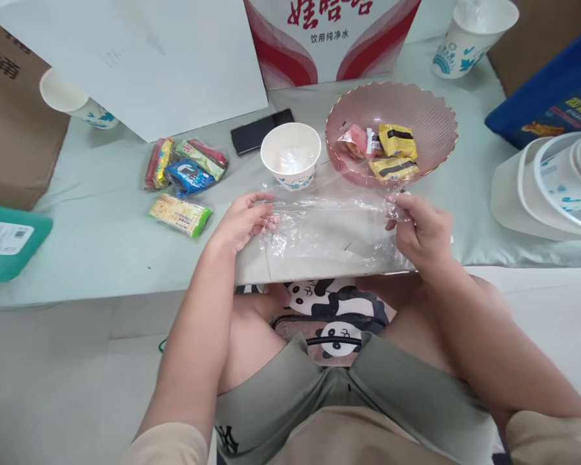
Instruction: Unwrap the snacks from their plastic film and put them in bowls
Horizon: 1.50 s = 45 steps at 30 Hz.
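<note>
Both hands hold a clear plastic bag [326, 226] stretched flat over the near edge of the desk [101, 245]. The left hand [242, 223] grips the bag's left end, its fingers [259, 201] curled over the top edge and pinching the film. The right hand [423, 232] has the right end, fingers [399, 210] closed on a crumpled corner of the plastic. The bag lies between the two hands, just in front of a white paper cup [291, 155] and a pink scalloped bowl [392, 103]; whether it holds anything is hard to tell through the glare and wrinkles.

The cup stands upright with a bit of clear film inside. The bowl, right of it and nearly touching, holds a few wrapped snacks [392, 152], two in yellow and black, one pinkish. Left of the cup, a loose pile of snack packets [186, 168] lies on the desk, with one green and yellow packet [181, 214] apart from it, nearer the left hand. A dark phone [261, 131] lies flat behind the cup. At the right edge, a stack of paper cups [552, 184] lies on its side. Another paper cup [474, 35] stands at the back right, and one more [70, 100] at the back left beside a brown carton [10, 123]. A red and white box [329, 35] stands at the far edge.
</note>
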Each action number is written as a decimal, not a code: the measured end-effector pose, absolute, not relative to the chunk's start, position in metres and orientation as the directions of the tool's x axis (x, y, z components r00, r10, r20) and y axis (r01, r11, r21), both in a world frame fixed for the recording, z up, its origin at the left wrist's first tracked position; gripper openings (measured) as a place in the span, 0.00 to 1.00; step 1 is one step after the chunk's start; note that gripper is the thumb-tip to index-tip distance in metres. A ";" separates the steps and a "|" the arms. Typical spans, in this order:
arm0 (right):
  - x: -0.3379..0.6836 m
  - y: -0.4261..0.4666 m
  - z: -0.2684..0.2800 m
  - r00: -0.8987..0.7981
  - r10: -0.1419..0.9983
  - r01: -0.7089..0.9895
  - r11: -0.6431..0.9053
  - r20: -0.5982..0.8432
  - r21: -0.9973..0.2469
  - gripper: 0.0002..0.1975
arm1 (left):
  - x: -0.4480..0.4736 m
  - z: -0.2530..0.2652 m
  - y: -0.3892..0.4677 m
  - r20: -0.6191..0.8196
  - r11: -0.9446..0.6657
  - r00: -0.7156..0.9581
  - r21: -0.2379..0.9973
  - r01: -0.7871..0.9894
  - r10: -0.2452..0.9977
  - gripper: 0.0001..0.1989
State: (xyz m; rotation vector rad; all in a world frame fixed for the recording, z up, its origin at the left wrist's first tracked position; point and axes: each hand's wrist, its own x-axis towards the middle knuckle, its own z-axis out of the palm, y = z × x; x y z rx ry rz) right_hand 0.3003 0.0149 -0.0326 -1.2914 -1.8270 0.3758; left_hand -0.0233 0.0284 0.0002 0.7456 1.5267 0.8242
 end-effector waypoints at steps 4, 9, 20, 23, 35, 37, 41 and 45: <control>0.303 0.012 -0.034 -0.152 0.916 0.556 0.389 0.371 -0.734 0.20 | -0.027 0.000 0.027 -0.524 0.527 -0.093 0.850 0.011 0.847 0.05; 0.311 0.010 -0.033 -0.157 0.934 0.393 0.356 0.320 -0.848 0.15 | -0.035 0.000 0.020 -0.405 0.402 -0.143 0.914 -0.055 0.903 0.05; 0.308 0.012 -0.027 -0.549 0.748 0.382 0.622 0.374 -0.683 0.15 | -0.031 0.003 0.022 -0.536 0.535 -0.052 0.844 -0.029 0.843 0.20; 0.306 0.010 -0.030 -0.602 0.706 0.387 0.667 0.374 -0.636 0.20 | -0.034 0.000 0.027 -0.519 0.517 0.011 0.853 0.071 0.855 0.21; 0.296 0.008 -0.031 -0.757 0.628 0.536 0.755 0.181 -0.378 0.32 | -0.042 -0.002 0.037 -0.525 0.527 0.043 0.845 -0.092 0.850 0.26; 0.292 0.004 -0.027 -0.763 0.625 0.554 0.764 0.165 -0.331 0.31 | -0.040 -0.002 0.038 -0.503 0.503 0.028 0.856 -0.122 0.864 0.32; 0.285 -0.004 -0.019 -0.786 0.603 0.539 0.777 0.136 -0.326 0.17 | -0.032 -0.005 0.033 -0.468 0.464 0.010 0.873 -0.148 0.884 0.41; 0.275 -0.011 -0.019 -0.786 0.598 0.538 0.788 0.159 -0.300 0.12 | -0.015 -0.003 0.018 -0.460 0.460 0.047 0.869 -0.181 0.887 0.50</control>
